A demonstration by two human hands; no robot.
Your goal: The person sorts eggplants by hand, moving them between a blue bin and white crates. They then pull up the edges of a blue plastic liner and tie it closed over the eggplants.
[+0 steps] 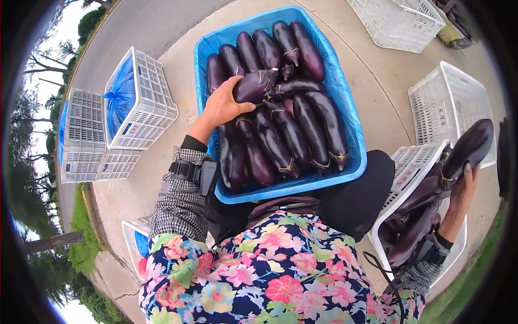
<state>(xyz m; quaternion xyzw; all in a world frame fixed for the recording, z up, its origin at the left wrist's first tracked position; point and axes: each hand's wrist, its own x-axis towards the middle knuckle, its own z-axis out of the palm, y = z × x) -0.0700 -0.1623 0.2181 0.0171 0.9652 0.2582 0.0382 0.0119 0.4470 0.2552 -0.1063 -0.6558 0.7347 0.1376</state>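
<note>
A crate lined with blue plastic (345,92) stands in front of me, with dark purple eggplants laid in rows inside. My left hand (224,105) is closed around an eggplant (252,86) that lies crosswise on top of the others, its stem end pointing right. At the right, my right hand (460,190) grips another eggplant (468,148) near its stem end, its rounded end tilted up. That hand is above a white crate (402,183) with more loose eggplants (413,232) in it.
Stacked white crates (137,127) stand at the left, one holding a tied blue bag (120,100). Other white crates stand at the right (448,108) and far right (396,24). Another crate (131,243) is partly hidden beside my left arm.
</note>
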